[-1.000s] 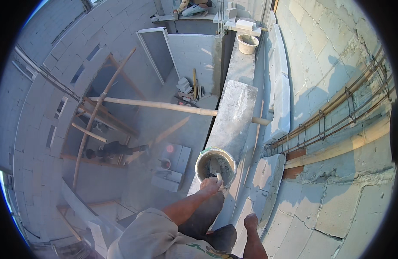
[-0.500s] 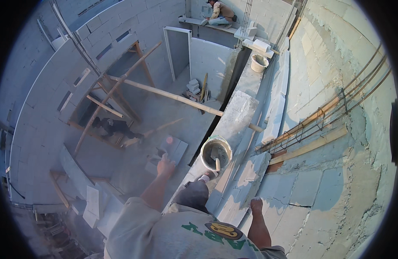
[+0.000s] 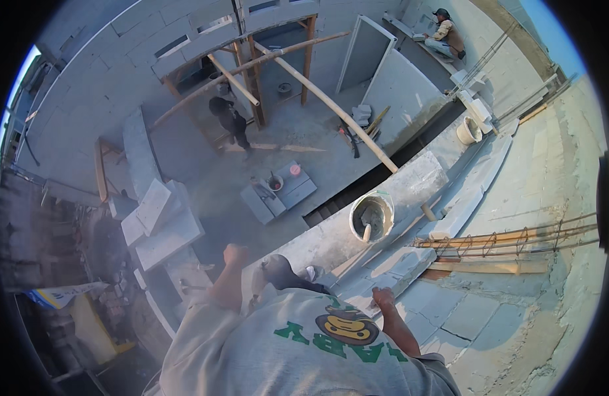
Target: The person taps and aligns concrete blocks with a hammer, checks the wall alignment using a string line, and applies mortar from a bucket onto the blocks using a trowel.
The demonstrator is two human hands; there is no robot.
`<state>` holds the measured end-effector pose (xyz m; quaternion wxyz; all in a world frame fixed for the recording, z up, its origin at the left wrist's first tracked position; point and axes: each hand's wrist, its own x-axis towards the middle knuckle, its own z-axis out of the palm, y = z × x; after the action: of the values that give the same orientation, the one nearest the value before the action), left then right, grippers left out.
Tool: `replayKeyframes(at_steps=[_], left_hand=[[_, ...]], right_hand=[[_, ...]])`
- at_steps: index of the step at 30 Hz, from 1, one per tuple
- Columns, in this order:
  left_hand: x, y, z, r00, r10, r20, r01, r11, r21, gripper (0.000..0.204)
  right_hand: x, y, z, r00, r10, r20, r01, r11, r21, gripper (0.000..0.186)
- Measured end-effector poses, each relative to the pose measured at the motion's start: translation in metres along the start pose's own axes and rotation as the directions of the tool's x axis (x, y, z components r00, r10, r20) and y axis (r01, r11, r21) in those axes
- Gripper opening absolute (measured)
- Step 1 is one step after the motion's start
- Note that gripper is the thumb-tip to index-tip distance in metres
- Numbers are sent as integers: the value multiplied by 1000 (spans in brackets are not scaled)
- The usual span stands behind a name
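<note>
While the left hand (image 3: 234, 253) hangs clenched in a bare fist over the drop, holding nothing seen, the right hand (image 3: 382, 298) rests on the block wall top (image 3: 410, 188); grip can't tell. Mortar bucket (image 3: 371, 216) w/ trowel sits just ahead on the wall.

Mortar bucket (image 3: 371, 216) upright on wall (image 3: 410, 188)

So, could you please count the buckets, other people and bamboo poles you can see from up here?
Buckets: 2, a mortar bucket and a white bucket
Other people: 2, a person in black below and a seated person
Long bamboo poles: 2, pole and pole
Total: 6
</note>
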<state>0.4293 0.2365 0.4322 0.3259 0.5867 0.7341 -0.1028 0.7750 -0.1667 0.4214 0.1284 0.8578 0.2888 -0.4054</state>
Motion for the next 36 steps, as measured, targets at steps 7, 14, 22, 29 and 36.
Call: replayKeyframes(at_steps=[7, 14, 22, 29, 36], left_hand=[[0, -83, -13, 997, -44, 69, 66, 929, -365, 33], [-30, -297, 41, 949, -314, 40, 313, 913, -262, 34], [-48, -391, 19, 900, -436, -18, 387, 816, -429, 35], [-86, -308, -37, 882, -472, -14, 295, 575, -763, 37], [-116, -360, 4, 743, -668, -28, 361, 437, -824, 49]], right_hand=[[38, -85, -74, 987, 161, 20, -135, 749, 649, 33], [14, -205, -83, 990, -143, -10, 120, 790, 601, 31], [13, -240, -34, 957, -93, 274, 11, 958, 287, 29], [77, -323, -94, 976, -80, 204, 41, 981, 188, 27], [68, -477, -162, 897, -441, -5, 424, 859, 289, 27]])
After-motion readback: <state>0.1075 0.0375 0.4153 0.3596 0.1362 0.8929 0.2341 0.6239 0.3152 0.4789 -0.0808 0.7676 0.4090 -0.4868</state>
